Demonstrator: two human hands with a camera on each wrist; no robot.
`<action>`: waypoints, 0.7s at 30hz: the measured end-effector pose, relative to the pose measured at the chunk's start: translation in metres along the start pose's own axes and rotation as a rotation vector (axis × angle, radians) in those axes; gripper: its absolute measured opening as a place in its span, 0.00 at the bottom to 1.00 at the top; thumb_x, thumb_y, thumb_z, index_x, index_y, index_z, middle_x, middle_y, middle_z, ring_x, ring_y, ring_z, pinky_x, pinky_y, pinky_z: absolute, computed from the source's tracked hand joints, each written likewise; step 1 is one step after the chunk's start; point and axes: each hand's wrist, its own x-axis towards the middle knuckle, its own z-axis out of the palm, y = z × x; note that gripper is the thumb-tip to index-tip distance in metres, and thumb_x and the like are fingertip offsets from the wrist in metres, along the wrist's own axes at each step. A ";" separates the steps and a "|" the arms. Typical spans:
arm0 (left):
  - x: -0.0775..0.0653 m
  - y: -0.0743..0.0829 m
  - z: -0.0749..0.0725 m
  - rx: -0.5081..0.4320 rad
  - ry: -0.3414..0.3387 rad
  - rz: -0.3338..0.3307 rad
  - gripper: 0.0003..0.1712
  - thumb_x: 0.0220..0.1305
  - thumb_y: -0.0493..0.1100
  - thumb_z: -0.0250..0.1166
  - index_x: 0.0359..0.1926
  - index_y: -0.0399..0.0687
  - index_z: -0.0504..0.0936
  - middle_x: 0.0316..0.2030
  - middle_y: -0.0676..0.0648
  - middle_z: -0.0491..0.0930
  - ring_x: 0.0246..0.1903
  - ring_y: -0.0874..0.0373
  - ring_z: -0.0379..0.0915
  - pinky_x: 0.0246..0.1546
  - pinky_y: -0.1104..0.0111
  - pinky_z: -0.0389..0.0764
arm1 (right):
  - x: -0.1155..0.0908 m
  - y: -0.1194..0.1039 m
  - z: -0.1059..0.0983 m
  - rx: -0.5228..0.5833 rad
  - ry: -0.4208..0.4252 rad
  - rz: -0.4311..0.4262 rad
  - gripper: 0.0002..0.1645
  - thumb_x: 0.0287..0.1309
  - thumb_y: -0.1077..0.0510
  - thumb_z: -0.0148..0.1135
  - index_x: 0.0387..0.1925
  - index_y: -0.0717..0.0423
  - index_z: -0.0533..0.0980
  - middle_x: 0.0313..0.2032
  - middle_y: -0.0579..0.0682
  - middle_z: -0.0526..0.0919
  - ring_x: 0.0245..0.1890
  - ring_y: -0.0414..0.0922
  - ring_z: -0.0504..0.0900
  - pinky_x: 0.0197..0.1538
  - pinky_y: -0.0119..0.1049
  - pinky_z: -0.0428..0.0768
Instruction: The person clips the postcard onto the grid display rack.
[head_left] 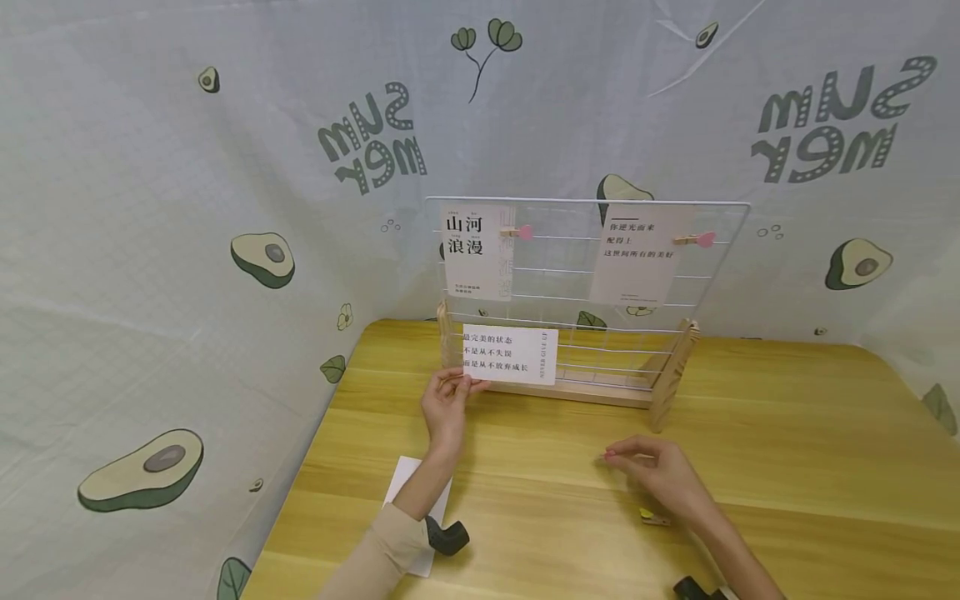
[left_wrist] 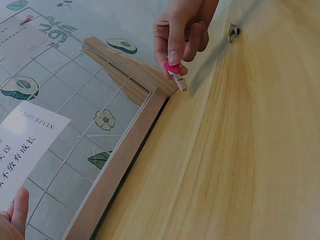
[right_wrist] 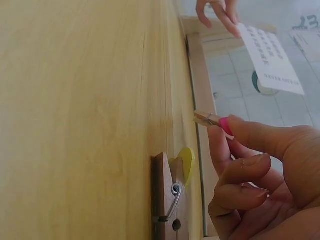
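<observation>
My left hand [head_left: 446, 408] pinches the lower left corner of a white printed card [head_left: 510, 357], holding it against the lower left of a white wire grid rack [head_left: 600, 342]. In my right hand [head_left: 663, 471], thumb and finger pinch a small wooden clothespin [right_wrist: 209, 119] with a pink top, its jaws pointing away from the fingertips. That hand hovers over the table in front of the rack's right half. Two more cards, a left one [head_left: 472, 267] and a right one [head_left: 637, 258], hang on the upper grid, each clipped by a clothespin with a pink heart.
A clothespin with a yellow top [right_wrist: 172, 195] lies on the wooden table [head_left: 525, 500] beneath my right hand. A white card stack [head_left: 405, 479] lies partly under my left forearm. Behind the rack hangs a patterned cloth [head_left: 300, 150]. The rack's wooden foot [head_left: 667, 383] stands at right.
</observation>
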 end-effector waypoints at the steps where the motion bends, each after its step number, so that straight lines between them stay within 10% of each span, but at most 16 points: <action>1: 0.000 -0.001 0.000 0.004 0.006 0.001 0.10 0.72 0.31 0.62 0.52 0.33 0.76 0.36 0.45 0.84 0.35 0.55 0.91 0.59 0.70 0.82 | 0.001 0.000 0.001 0.000 0.001 -0.003 0.19 0.69 0.49 0.66 0.52 0.59 0.83 0.55 0.58 0.87 0.56 0.56 0.87 0.59 0.54 0.83; 6: 0.001 -0.003 -0.001 0.012 0.043 0.004 0.11 0.73 0.32 0.61 0.53 0.34 0.76 0.38 0.43 0.84 0.36 0.55 0.90 0.63 0.70 0.79 | 0.008 -0.003 0.003 -0.022 0.027 -0.032 0.20 0.69 0.47 0.66 0.52 0.57 0.84 0.54 0.57 0.88 0.49 0.48 0.90 0.47 0.43 0.87; 11: 0.003 -0.003 -0.001 -0.017 0.075 0.013 0.10 0.72 0.30 0.61 0.52 0.32 0.76 0.37 0.44 0.83 0.34 0.56 0.90 0.60 0.69 0.82 | 0.024 -0.012 0.004 0.017 0.096 -0.141 0.16 0.70 0.52 0.66 0.50 0.60 0.84 0.48 0.62 0.89 0.19 0.32 0.74 0.18 0.31 0.67; 14: 0.005 -0.002 -0.001 -0.028 0.085 0.015 0.10 0.72 0.30 0.61 0.52 0.33 0.76 0.36 0.45 0.84 0.33 0.57 0.90 0.60 0.69 0.82 | 0.035 -0.020 0.004 0.076 0.137 -0.260 0.12 0.71 0.59 0.63 0.49 0.63 0.83 0.45 0.62 0.89 0.13 0.33 0.59 0.14 0.32 0.63; 21: 0.008 -0.001 -0.002 -0.018 0.105 0.011 0.09 0.72 0.32 0.62 0.51 0.35 0.76 0.36 0.45 0.84 0.34 0.57 0.90 0.60 0.70 0.82 | 0.059 -0.049 0.008 0.280 0.227 -0.381 0.12 0.71 0.65 0.61 0.48 0.73 0.80 0.38 0.35 0.90 0.13 0.37 0.59 0.15 0.39 0.58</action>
